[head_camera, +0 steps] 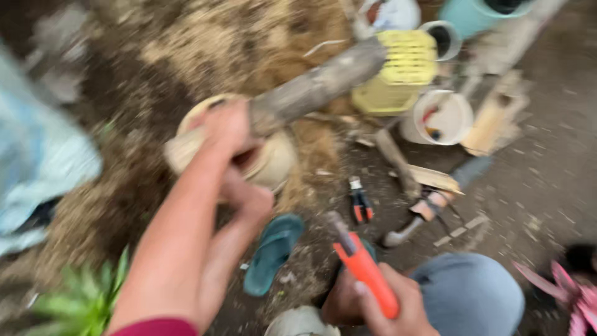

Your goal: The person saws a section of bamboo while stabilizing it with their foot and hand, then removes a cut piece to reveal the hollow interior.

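Two hands are busy. My left hand [233, 155] is wrapped tight around a thick, rough wooden log [317, 87], low down where it meets a pale round coconut husk [267, 162]. That log looks heavy and stiff, so a firm hold near the bottom seems best. My right hand [385, 305] squeezes the orange handle of a knife [364, 267]. Dark dirt ground [547, 174] lies under everything, with brown husk fibre piled beside a teal sandal [270, 252], pliers [360, 202], a yellow crate [401, 71] and a white bucket [441, 118].
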